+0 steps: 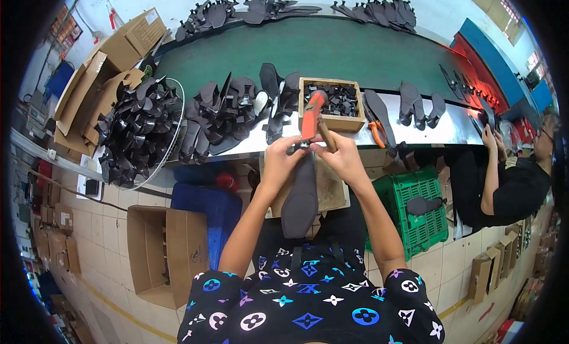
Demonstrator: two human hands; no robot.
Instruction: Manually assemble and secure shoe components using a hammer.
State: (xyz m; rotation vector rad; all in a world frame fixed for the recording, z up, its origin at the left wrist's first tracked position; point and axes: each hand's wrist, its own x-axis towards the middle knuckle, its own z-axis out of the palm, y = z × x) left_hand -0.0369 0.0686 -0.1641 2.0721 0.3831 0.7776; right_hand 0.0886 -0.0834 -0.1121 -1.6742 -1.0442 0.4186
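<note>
Just in front of my body a long dark grey shoe sole (300, 204) points toward me, its wide end near my shirt. My left hand (281, 159) is closed, pinching the sole's far, narrow end. My right hand (344, 160) is closed too, its thumb and fingertips at that same end. A wooden handle runs into the right hand, and with the red head it looks like a hammer (310, 121). Whatever small part sits between my fingertips is mostly hidden. Just beyond the hammer is a wooden box (347, 125) of small black pieces.
A wire basket (178, 127) of glossy black heels stands left, beside heaped dark soles (237, 107). Orange-handled pliers (377, 133) lie right of the box. A green belt (284, 50) runs behind. Below right is a green crate (415, 225); a co-worker (510, 178) sits beyond it.
</note>
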